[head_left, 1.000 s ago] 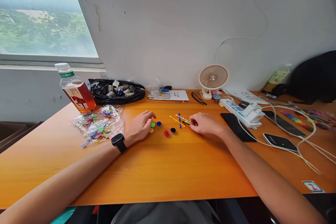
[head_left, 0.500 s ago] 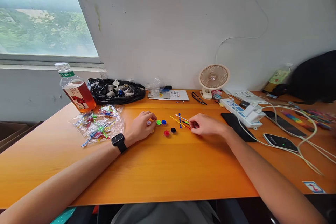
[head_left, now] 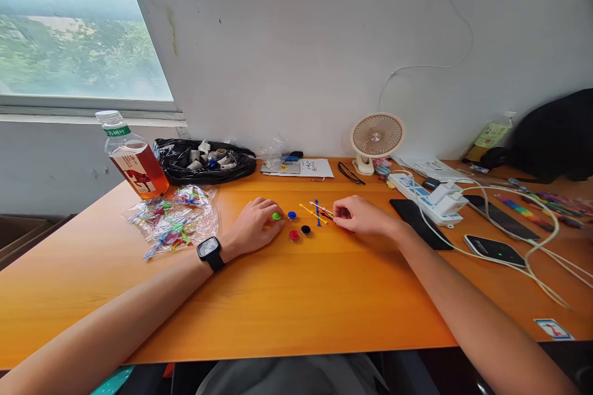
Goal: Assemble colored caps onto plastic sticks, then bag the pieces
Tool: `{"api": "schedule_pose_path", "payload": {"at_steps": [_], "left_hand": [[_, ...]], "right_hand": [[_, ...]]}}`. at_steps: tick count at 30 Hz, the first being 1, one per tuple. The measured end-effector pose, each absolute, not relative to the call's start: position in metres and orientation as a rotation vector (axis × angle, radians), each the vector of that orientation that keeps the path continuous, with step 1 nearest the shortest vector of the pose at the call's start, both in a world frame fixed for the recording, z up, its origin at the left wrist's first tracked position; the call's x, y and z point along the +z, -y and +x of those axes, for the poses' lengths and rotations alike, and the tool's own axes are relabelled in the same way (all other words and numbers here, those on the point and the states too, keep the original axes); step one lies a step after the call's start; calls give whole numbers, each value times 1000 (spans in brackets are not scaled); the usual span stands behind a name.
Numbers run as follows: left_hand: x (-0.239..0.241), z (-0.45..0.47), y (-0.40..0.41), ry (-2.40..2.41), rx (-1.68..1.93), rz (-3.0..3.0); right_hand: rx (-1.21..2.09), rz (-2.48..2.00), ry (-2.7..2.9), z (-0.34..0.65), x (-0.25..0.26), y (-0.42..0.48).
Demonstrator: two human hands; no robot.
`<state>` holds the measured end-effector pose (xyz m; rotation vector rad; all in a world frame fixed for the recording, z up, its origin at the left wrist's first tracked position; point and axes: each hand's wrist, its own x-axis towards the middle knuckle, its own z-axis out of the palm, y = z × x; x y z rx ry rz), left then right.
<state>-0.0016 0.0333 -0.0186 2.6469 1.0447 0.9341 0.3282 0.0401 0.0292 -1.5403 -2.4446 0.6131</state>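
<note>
My left hand [head_left: 254,223] rests on the table, thumb and forefinger closed on a small green round piece [head_left: 277,216], which is tilted. Close by sit a blue round piece [head_left: 291,215], a red one [head_left: 294,235] and a black one [head_left: 306,230]. To their right, thin plastic arrows lie crossed: a yellow arrow [head_left: 308,211], a blue arrow [head_left: 317,216] and a white arrow [head_left: 315,203]. My right hand [head_left: 356,215] is at the right ends of these arrows, its fingers pinched together; what they hold is hidden.
Clear bags of colourful plastic parts [head_left: 173,222] lie left, before a drink bottle [head_left: 136,163]. Behind are a black plastic bag [head_left: 204,162], papers [head_left: 317,168], glasses [head_left: 351,173] and a small fan [head_left: 377,139]. Right are a power strip [head_left: 424,199], cables and phones [head_left: 495,250].
My left hand has shifted slightly right and closed on the green piece, which has tilted and moved left. The blue piece has slid slightly right. A green bit by my right fingers no longer shows.
</note>
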Motion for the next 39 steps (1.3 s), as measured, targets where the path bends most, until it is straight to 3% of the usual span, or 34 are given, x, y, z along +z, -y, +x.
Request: {"api": "schedule_pose_path", "payload": {"at_steps": [7, 19, 29, 39], "left_hand": [[-10, 3, -23, -772, 845, 2754], [-12, 7, -19, -687, 789, 2748], [-12, 4, -18, -716, 772, 2739], [-12, 9, -17, -594, 790, 2651]], "right_hand": [[589, -1478, 2274, 323, 25, -43], [1318, -1111, 2220, 287, 13, -19], [795, -1265, 2129, 288, -3, -30], [842, -1176, 2047, 280, -5, -23]]}}
